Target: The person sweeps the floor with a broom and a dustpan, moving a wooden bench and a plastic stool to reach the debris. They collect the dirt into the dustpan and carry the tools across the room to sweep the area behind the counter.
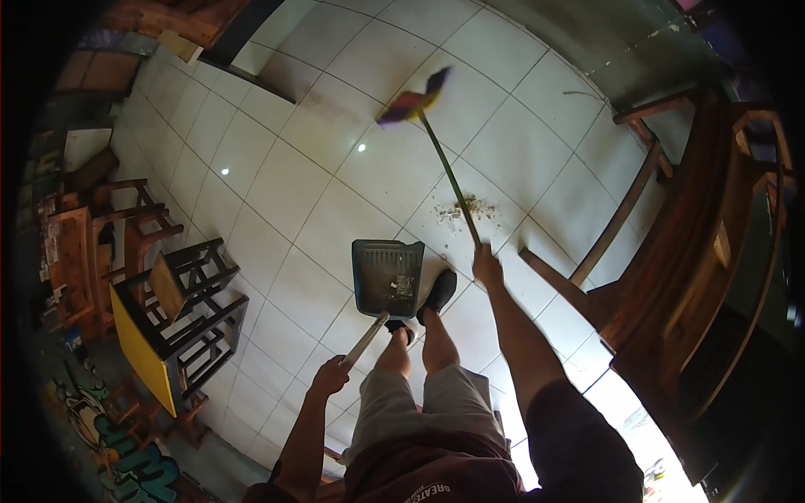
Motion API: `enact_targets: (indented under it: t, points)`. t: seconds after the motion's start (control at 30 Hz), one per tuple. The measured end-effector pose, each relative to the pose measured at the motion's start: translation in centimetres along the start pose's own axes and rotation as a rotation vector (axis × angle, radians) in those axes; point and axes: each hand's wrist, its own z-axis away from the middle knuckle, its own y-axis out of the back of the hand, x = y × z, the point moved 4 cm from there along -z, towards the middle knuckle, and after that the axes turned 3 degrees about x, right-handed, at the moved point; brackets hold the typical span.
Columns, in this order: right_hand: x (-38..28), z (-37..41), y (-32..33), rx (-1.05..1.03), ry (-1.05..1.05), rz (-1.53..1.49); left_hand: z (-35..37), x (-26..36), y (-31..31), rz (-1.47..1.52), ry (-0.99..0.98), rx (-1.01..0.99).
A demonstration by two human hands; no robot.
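Observation:
My left hand (pixel 330 376) is closed round the pale handle of a dark dustpan (pixel 387 277), whose pan rests in front of my feet with some light debris inside. In my right hand (pixel 487 267) is the green handle of a broom (pixel 422 105). The broom's multicoloured bristle head is slightly blurred and lies at the far end of the handle, away from me. A small heap of debris (pixel 470 209) sits on the tiles to the right of the dustpan, partly behind the broom handle.
White floor tiles (pixel 293 193) spread around my feet. A wooden bench (pixel 662 268) stands on the right. At left are a yellow-topped table (pixel 144 348), a black-framed stool (pixel 189 277) and wooden chairs (pixel 138 218). A wall (pixel 579 42) bounds the far right.

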Motion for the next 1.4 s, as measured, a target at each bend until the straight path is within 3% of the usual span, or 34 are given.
enact_targets:
  t: [0.07,0.1,0.2,0.3,0.33,0.37,0.4,0.43,0.5,0.53,0.67,0.73,0.77,0.93,0.97,1.0,1.03,1.07,1.1,1.13,1.2,1.23,1.27,1.3,1.33,1.37,1.4]
  points:
    - [-4.7,-5.9,1.9,-0.118,-0.047,0.121,0.6,-0.6,0.3,-0.061,-0.066,0.006]
    - [-6.8,-7.5,3.3,-0.068,0.013,0.092,1.7,0.8,1.3,0.154,0.224,-0.015]
    - [-8.0,-7.2,7.3,-0.114,-0.010,0.243,2.3,-0.8,1.0,0.147,0.207,0.013]
    - [-0.3,-1.8,7.1,-0.183,-0.031,0.430,3.0,-2.2,0.6,0.104,0.231,0.038]
    - [9.0,-2.9,0.5,-0.203,0.203,0.614,2.8,-3.4,0.3,0.104,0.211,0.041]
    - [7.9,3.9,5.0,-0.210,-0.110,0.358,2.0,-4.5,-0.1,-0.008,0.076,0.039]
    - [12.1,8.0,3.8,-0.210,-0.159,0.342,1.6,-5.5,-0.5,-0.122,-0.060,0.037]
    - [15.4,12.6,3.1,-0.254,-0.239,0.314,1.1,-6.3,-0.4,-0.121,-0.077,0.036]
    - [19.9,21.9,2.9,-0.272,-0.294,0.319,1.0,-7.2,-1.5,-0.131,-0.089,0.017]
    - [22.4,25.5,1.9,-0.288,-0.348,0.305,1.5,-6.4,-1.1,-0.028,0.095,0.014]
    - [21.4,32.7,2.8,-0.124,-0.325,-0.010,1.6,-6.6,-1.6,0.063,0.113,0.013]
    - [18.0,33.4,4.0,0.008,-0.194,-0.134,1.7,-7.1,-3.2,0.051,0.106,0.009]
    - [18.2,32.8,3.3,0.028,-0.352,-0.171,1.7,-7.5,-3.9,0.075,0.143,0.015]
    - [15.4,21.4,2.2,0.132,-0.310,-0.264,1.3,-6.1,-7.2,0.091,0.176,-0.010]
    - [16.3,17.7,0.3,0.220,-0.030,-0.199,0.8,-5.5,-7.9,-0.094,-0.039,-0.003]
    - [14.6,15.1,1.7,0.163,-0.266,-0.319,-0.1,-5.0,-8.6,-0.095,-0.025,-0.006]
    - [14.5,12.4,1.1,0.245,-0.034,-0.296,-0.6,-4.3,-9.3,-0.133,-0.058,-0.051]
    - [12.3,11.7,3.7,0.053,-0.400,-0.452,-0.5,-4.5,-10.2,-0.181,-0.090,-0.107]
    - [11.3,11.3,5.2,0.002,-0.411,-0.441,-0.6,-4.8,-11.5,-0.552,-0.449,-0.024]
    - [11.3,11.5,5.9,0.014,-0.420,-0.458,-1.2,-5.4,-12.4,-0.551,-0.482,-0.023]
    - [12.5,13.6,5.8,-0.131,-0.499,-0.321,-0.4,-1.9,-11.6,-0.213,-0.119,-0.108]
    - [15.0,15.0,3.8,-0.171,-0.479,-0.264,0.2,0.1,-10.9,-0.213,-0.118,-0.110]
    - [18.8,17.2,0.4,-0.180,-0.230,-0.054,0.5,1.2,-10.3,-0.061,0.079,-0.142]
    - [22.0,20.7,-1.7,-0.063,-0.121,0.034,0.8,1.3,-10.0,0.089,0.275,-0.171]
    - [26.4,25.0,-5.6,0.053,0.209,0.272,1.0,1.1,-9.8,0.087,0.275,-0.169]
    - [27.6,29.7,-5.7,-0.001,0.301,0.381,1.0,1.0,-9.8,-0.009,0.159,-0.164]
    - [29.0,33.7,-5.8,-0.070,0.244,0.367,0.9,1.0,-9.6,-0.104,0.037,-0.155]
